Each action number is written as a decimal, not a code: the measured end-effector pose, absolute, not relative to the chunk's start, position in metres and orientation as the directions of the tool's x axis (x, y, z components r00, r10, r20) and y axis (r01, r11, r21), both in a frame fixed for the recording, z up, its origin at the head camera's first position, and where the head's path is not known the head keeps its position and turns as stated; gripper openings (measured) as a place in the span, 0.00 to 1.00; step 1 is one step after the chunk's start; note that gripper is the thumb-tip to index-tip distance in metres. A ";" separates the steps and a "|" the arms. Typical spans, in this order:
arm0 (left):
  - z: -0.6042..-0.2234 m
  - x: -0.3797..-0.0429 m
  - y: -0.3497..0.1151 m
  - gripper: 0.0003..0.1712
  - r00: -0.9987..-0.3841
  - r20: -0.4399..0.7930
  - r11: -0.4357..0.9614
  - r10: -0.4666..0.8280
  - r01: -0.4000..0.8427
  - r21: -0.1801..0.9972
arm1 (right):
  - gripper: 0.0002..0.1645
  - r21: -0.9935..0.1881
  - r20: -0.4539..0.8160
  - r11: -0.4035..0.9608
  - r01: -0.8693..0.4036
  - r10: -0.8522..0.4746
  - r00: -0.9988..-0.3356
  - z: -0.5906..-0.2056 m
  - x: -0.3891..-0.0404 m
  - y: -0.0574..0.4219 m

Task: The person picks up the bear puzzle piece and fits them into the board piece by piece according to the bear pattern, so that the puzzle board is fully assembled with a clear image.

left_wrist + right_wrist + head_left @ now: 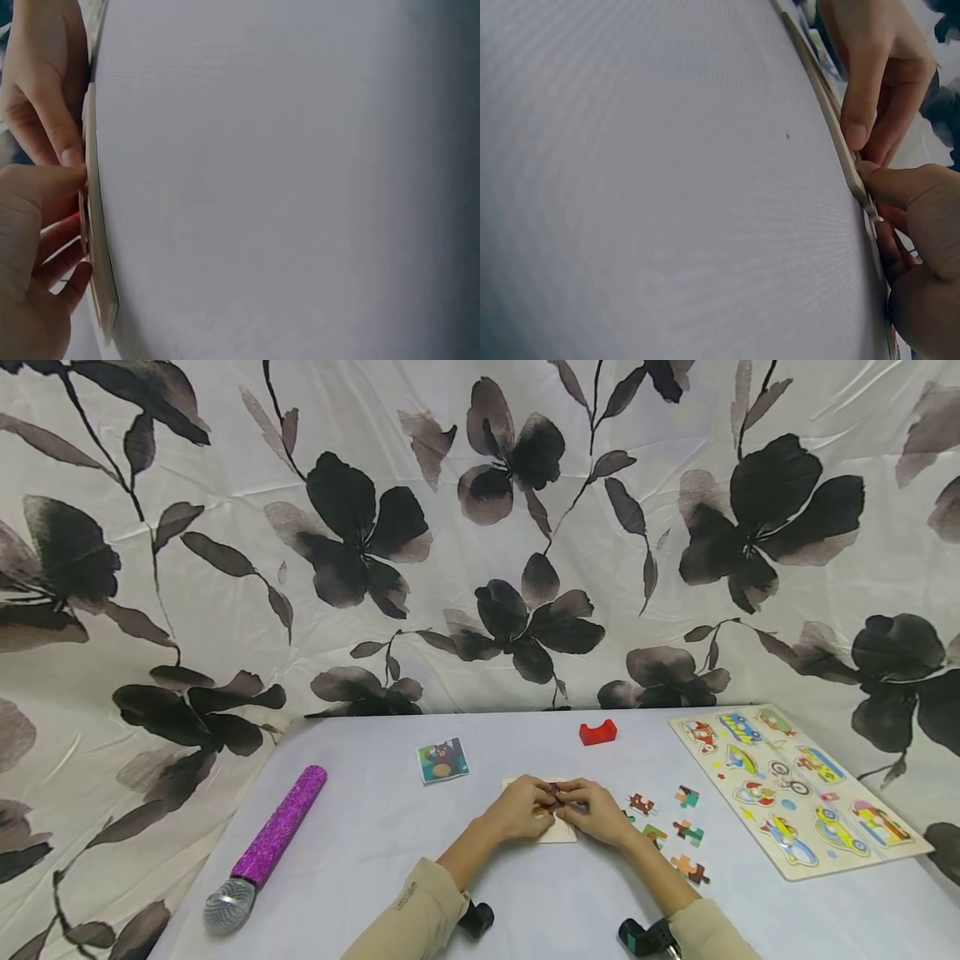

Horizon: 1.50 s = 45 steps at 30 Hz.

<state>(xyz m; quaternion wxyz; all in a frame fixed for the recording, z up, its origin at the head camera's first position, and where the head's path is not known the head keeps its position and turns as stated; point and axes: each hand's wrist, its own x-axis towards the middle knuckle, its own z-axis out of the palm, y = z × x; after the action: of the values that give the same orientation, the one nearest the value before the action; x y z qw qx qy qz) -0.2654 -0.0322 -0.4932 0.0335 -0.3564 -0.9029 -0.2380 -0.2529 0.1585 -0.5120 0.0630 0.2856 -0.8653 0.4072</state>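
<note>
My left hand point(520, 808) and right hand point(597, 810) meet over a small pale wooden board point(558, 835) lying on the table. Between their fingertips is a dark brown jigsaw puzzle piece point(554, 788), mostly covered by fingers; both hands seem to pinch it. From the left wrist, the board point(103, 277) appears edge-on, with thumb and fingers at its upper face. The right wrist view also shows the board's edge point(825, 101) and both thumbs close together. Several loose puzzle pieces point(687, 832) lie right of my right hand. What the board's face carries is hidden.
A small picture card point(442, 761) lies back left, a red plastic piece point(597, 732) at the back. A large board with vehicle pictures point(798, 793) occupies the right side. A purple glittery microphone point(277, 831) lies left. Floral cloth point(630, 410) hangs behind the white table point(360, 827).
</note>
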 end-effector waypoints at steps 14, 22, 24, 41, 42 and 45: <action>-0.486 -0.261 -0.035 0.10 -0.640 0.206 0.626 0.740 0.768 0.138 | 0.18 -0.680 0.323 0.507 -0.529 -0.441 -0.837 -0.515 -0.254 0.158; -0.485 -0.261 -0.038 0.12 -0.628 0.189 0.613 0.755 0.778 0.140 | 0.17 -0.682 0.315 0.514 -0.520 -0.436 -0.843 -0.514 -0.254 0.156; -0.485 -0.262 -0.039 0.12 -0.618 0.193 0.601 0.762 0.786 0.146 | 0.17 -0.683 0.317 0.512 -0.521 -0.435 -0.843 -0.513 -0.253 0.156; -0.480 -0.267 -0.040 0.07 -0.618 0.186 0.574 0.764 0.782 0.244 | 0.16 -0.679 0.341 0.499 -0.538 -0.434 -0.834 -0.514 -0.254 0.157; -0.480 -0.267 -0.040 0.07 -0.615 0.186 0.570 0.766 0.784 0.244 | 0.16 -0.684 0.342 0.496 -0.534 -0.429 -0.836 -0.514 -0.254 0.157; -0.480 -0.267 -0.039 0.07 -0.610 0.184 0.563 0.771 0.788 0.249 | 0.16 -0.684 0.347 0.492 -0.539 -0.431 -0.833 -0.513 -0.253 0.157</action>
<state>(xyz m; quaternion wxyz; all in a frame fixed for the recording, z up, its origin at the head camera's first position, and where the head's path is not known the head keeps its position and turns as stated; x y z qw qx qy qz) -0.2668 -0.0393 -0.4797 0.0272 -0.4409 -0.8837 -0.1546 -0.2533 0.1569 -0.5130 0.0648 0.2814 -0.8614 0.4179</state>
